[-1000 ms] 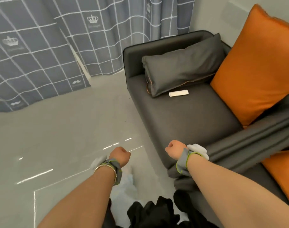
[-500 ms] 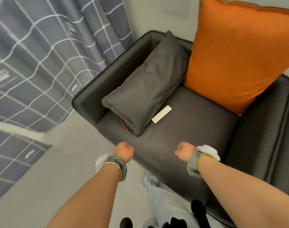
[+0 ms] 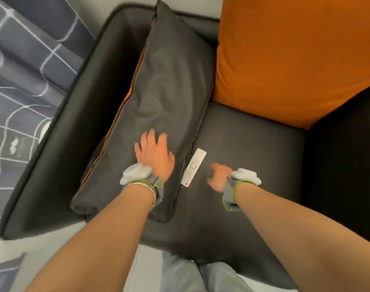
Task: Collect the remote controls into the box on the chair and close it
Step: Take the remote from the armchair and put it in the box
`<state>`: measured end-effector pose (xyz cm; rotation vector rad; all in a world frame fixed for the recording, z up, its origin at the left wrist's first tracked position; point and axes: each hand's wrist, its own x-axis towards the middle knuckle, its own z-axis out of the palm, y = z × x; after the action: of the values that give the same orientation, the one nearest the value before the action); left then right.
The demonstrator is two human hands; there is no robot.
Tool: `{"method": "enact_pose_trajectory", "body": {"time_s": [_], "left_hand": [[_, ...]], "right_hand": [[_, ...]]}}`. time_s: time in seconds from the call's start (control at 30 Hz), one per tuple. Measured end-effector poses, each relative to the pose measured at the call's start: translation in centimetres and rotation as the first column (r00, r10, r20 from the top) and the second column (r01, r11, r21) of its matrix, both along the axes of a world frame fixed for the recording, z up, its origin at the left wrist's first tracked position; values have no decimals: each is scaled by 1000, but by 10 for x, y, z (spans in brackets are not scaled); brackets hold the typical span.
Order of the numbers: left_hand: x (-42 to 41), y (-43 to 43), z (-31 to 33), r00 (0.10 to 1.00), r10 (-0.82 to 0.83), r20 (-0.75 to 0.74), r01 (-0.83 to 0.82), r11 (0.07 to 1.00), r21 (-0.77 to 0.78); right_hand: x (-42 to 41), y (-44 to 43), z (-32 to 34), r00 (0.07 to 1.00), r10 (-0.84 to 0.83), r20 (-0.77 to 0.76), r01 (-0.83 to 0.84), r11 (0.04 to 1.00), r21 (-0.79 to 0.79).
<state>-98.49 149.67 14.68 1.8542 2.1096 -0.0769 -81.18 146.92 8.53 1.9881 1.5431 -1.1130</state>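
A slim white remote control (image 3: 193, 167) with a red button at its near end lies on the dark grey sofa seat (image 3: 249, 144), right beside the edge of a grey pillow (image 3: 159, 98). My left hand (image 3: 153, 153) rests flat and open on that pillow, fingers spread. My right hand (image 3: 218, 175) hovers just right of the remote, fingers loosely apart and blurred, holding nothing. No box or chair is in view.
A large orange cushion (image 3: 289, 55) leans against the sofa back at the right. The sofa armrest (image 3: 70, 133) runs along the left, with a grey checked curtain (image 3: 20, 81) beyond it. Pale floor (image 3: 142, 270) and my legs show at the bottom.
The view has closed in over the sofa seat. Both hands went from fists to open; the left now lies on the pillow and the right is beside the remote.
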Motion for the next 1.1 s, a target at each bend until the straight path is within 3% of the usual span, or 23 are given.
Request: {"method": "enact_pose_trajectory", "body": {"time_s": [0.13,0.27,0.47,0.57,0.67,0.8,0.9,1.0,1.1], "left_hand": [[10,33,-49,990,-93,-107,94,996,2],[8,28,-83,969,-122,-215,160,972,169],[11,35,-104,964,-96,-249,149,968,204],[11,35,-100,966,-106,-235,154,969,195],[12,33,-93,968,-116,-223,146,982,122],[17,25,-59,975,-132,-178,129,991,-27],[24,17,-25,959,-200,-200,164,969,-184],[41,9,16,951,-249,-181,172,917,-360],[69,-12,54,869,-468,-159,373,832,-412]], "right_hand": [[-10,28,-45,998,56,29,-56,998,-7],[-12,50,-75,975,223,-9,-223,975,13],[-25,72,-89,947,322,2,-319,939,-131],[-19,64,-85,972,226,64,-223,973,-56],[0,42,-83,994,69,84,-55,986,-158],[25,-11,-49,961,-218,170,244,958,-150],[32,-45,-21,868,-496,22,491,852,-183],[33,-70,15,636,-756,-157,732,655,-187],[38,-100,66,393,-889,-235,887,434,-156]]}}
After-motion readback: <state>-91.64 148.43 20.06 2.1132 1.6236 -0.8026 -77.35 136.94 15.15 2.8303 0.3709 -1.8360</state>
